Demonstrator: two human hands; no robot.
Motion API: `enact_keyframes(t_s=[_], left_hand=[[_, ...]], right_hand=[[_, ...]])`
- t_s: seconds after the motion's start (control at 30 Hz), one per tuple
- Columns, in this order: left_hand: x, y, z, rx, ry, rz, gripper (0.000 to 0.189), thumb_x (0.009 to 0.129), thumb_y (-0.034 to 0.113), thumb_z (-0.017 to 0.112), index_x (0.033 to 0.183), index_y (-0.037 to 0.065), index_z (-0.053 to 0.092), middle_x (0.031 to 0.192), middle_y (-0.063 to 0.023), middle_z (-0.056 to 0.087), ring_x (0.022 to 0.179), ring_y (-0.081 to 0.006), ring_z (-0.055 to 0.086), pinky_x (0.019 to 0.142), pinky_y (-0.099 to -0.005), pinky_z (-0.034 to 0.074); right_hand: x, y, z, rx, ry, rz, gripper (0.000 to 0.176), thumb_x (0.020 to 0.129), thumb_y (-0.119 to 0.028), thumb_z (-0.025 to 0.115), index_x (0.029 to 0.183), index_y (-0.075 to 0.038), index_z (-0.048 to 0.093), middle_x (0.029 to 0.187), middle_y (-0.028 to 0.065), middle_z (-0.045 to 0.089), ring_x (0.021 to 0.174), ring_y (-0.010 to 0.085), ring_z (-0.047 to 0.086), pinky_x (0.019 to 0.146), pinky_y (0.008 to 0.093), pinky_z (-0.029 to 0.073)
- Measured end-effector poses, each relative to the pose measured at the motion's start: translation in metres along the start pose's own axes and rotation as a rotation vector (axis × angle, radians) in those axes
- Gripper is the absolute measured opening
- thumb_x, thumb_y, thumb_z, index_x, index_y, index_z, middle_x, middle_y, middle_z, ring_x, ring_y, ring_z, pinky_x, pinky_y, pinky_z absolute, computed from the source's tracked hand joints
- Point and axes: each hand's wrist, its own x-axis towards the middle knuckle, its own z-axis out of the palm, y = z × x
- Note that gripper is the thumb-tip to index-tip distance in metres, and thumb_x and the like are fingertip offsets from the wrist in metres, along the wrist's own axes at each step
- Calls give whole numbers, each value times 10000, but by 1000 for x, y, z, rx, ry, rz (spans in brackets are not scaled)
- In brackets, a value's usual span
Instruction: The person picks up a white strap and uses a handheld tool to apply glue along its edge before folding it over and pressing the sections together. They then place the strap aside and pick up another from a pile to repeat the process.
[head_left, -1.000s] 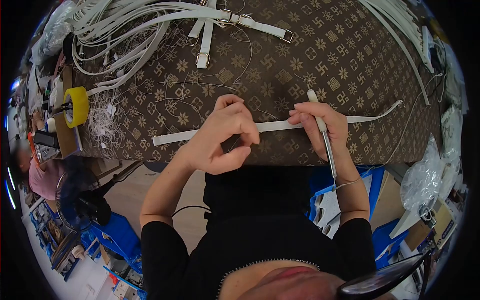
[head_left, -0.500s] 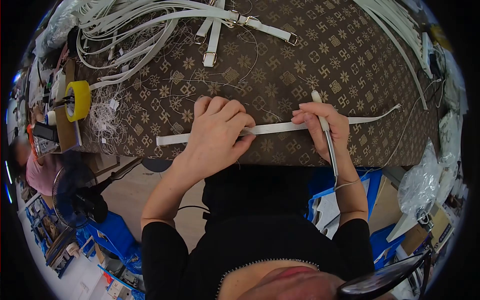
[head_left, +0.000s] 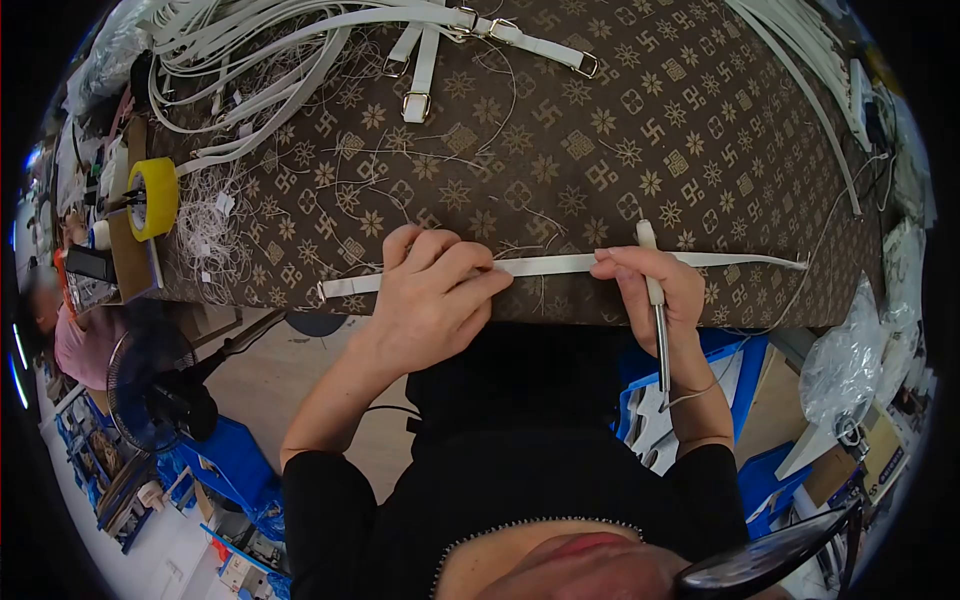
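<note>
A narrow white strap (head_left: 550,266) lies across the brown patterned cloth, near the front edge of the table. My left hand (head_left: 430,295) is closed on it left of the middle, fingers bent over the band. Farther right, my right hand (head_left: 655,290) pinches the strap between thumb and forefinger. The same hand also holds a pen-like tool (head_left: 660,335) with a white end and a metal shaft, which points toward my body. The strap's left end shows beyond my left hand, and its right end tapers off at the right.
White straps with metal buckles (head_left: 540,48) lie at the back, beside a tangle of thread (head_left: 210,230). Yellow tape (head_left: 154,200) stands at the left. More white straps (head_left: 800,70) hang at the back right. A fan (head_left: 150,385) and another person (head_left: 80,345) are at the lower left.
The strap's right end has dropped lower and the band lies straighter. The fingers of my left hand have shifted on it, and my right hand has moved slightly down and right.
</note>
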Motion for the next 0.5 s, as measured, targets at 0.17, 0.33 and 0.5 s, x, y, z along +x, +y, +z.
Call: enact_keyframes(t_s=[0.17,0.33,0.5], left_hand=[[-8,-6,-2,-29,6,-74,248,681,95,748,916,149,689,902,21,584,891,-176,544,852,-376,348],[5,-2,-4,-66,12,-160,322,678,142,800,980,164,690,922,19,603,864,-201,558,822,-364,355],[21,-1,-4,-80,-113,-153,308,688,177,810,970,148,690,912,11,596,856,-192,535,829,-353,348]], right_hand=[[0,-1,2,58,43,23,194,911,19,613,1086,-59,645,830,94,724,763,191,721,678,273,554],[0,-1,3,53,47,43,177,924,17,601,1084,-46,642,830,100,721,780,192,721,707,278,562],[0,-2,3,66,48,67,167,932,7,594,1085,-41,641,841,103,721,792,191,720,720,281,564]])
